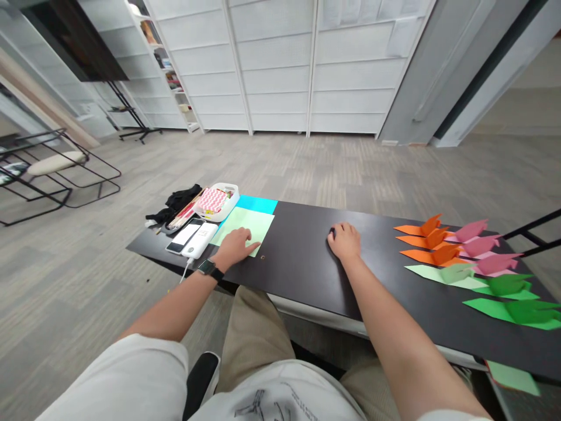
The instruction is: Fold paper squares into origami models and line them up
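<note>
My left hand [235, 248], a dark watch on its wrist, rests on a pale green sheet of paper [258, 225]; its thumb and fingers are apart and it grips nothing. A bright blue sheet [258, 204] shows beyond the green one. In the middle of the black table [298, 257], my right hand [347, 241] is closed around a small black object [332, 231], mostly hidden by the fingers. Further right stand folded paper figures in rows: orange ones [432, 240], pink ones [482, 248], a pale green one [458, 272] and green ones [517, 311].
Left of the paper lie a phone [185, 235] and a white power bank [200, 240] with a cable. Behind them are a white basket [232, 196], a pen tray and black cloth [179, 200]. More pale green paper [512, 377] sits below the table's right front edge.
</note>
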The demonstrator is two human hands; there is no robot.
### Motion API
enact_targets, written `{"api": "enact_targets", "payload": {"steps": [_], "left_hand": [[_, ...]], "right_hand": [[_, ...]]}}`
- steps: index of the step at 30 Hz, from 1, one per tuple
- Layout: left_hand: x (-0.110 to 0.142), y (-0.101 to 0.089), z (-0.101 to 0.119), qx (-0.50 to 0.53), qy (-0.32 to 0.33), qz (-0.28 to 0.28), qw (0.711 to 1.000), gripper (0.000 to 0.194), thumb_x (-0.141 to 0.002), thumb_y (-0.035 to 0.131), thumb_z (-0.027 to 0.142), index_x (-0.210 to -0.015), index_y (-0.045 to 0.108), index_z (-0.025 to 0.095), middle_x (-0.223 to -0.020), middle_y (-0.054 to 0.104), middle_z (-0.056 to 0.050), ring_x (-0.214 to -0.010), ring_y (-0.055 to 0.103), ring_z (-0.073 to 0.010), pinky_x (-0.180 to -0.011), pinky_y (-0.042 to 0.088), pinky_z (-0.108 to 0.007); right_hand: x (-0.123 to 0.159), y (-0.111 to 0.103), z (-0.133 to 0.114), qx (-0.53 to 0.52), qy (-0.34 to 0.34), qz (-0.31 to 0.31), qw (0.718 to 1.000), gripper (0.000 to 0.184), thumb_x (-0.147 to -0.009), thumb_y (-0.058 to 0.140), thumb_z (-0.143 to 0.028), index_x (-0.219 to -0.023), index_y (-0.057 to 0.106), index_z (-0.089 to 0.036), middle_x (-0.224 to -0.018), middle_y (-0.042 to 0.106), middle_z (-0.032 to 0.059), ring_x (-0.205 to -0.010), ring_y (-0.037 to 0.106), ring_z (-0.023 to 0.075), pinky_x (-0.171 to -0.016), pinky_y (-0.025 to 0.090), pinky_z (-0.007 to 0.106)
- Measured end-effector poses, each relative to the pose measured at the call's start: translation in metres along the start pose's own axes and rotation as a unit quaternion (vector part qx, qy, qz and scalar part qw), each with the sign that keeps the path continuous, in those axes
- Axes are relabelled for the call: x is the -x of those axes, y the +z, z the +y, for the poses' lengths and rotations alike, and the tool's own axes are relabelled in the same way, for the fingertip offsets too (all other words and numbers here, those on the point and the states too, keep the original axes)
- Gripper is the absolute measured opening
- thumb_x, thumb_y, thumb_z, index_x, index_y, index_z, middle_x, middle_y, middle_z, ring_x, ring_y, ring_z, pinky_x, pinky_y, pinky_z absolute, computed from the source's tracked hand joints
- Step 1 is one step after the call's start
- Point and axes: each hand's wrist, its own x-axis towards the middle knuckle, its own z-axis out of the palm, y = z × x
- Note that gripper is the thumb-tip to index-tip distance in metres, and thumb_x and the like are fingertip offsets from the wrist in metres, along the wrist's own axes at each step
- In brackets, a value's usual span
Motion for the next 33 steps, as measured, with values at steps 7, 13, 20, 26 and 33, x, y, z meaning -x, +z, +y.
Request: {"api": "enact_targets", "payload": {"steps": [7, 13, 20, 26, 33], "left_hand": [[0.031, 0.014, -0.022, -0.014, 0.015, 0.010, 1.000, 0.040, -0.094, 0.069, 0.058, -0.109, 0.065, 0.022, -0.111, 0.066, -0.011, -0.107, 0.063, -0.0303, -0.095, 0.047, -0.041], [0.029, 0.018, -0.017, -0.003, -0.019, 0.013, 1.000, 0.040, -0.098, 0.064, 0.058, -0.117, 0.064, 0.023, -0.117, 0.067, -0.012, -0.111, 0.063, -0.0314, -0.094, 0.046, -0.041], [0.031, 0.012, 0.007, -0.061, -0.057, 0.009, 0.996, 0.060, -0.096, 0.062, 0.066, -0.134, 0.059, 0.019, -0.125, 0.066, -0.017, -0.117, 0.061, -0.0379, -0.095, 0.046, -0.045], [0.032, 0.009, 0.010, -0.066, -0.065, 0.003, 0.996, 0.053, -0.100, 0.059, 0.054, -0.139, 0.057, 0.018, -0.127, 0.066, -0.017, -0.119, 0.061, -0.0376, -0.095, 0.046, -0.045], [0.038, 0.005, 0.007, -0.032, -0.009, 0.009, 0.999, 0.051, -0.096, 0.065, 0.060, -0.130, 0.062, 0.021, -0.124, 0.064, -0.015, -0.116, 0.060, -0.0350, -0.098, 0.048, -0.045]], "right_hand": [[0.001, -0.003, -0.001, 0.005, 0.001, 0.000, 1.000, 0.031, -0.096, 0.054, -0.028, -0.117, 0.075, -0.019, -0.120, 0.069, 0.0155, -0.110, 0.058, 0.0315, -0.096, 0.041, 0.043], [0.000, -0.004, -0.002, 0.005, 0.009, -0.008, 1.000, 0.031, -0.095, 0.055, -0.028, -0.118, 0.074, -0.020, -0.120, 0.069, 0.0150, -0.110, 0.057, 0.0311, -0.096, 0.040, 0.043], [0.000, -0.002, -0.001, 0.004, 0.012, -0.010, 1.000, 0.031, -0.096, 0.055, -0.028, -0.119, 0.074, -0.020, -0.121, 0.068, 0.0151, -0.112, 0.057, 0.0312, -0.098, 0.040, 0.043], [-0.001, -0.001, 0.000, 0.009, 0.008, -0.008, 1.000, 0.032, -0.095, 0.055, -0.028, -0.118, 0.075, -0.020, -0.120, 0.069, 0.0152, -0.110, 0.057, 0.0315, -0.096, 0.041, 0.043], [-0.001, -0.002, 0.000, 0.004, 0.009, -0.007, 1.000, 0.032, -0.094, 0.056, -0.028, -0.118, 0.075, -0.019, -0.120, 0.069, 0.0160, -0.110, 0.057, 0.0322, -0.096, 0.040, 0.044]]}}
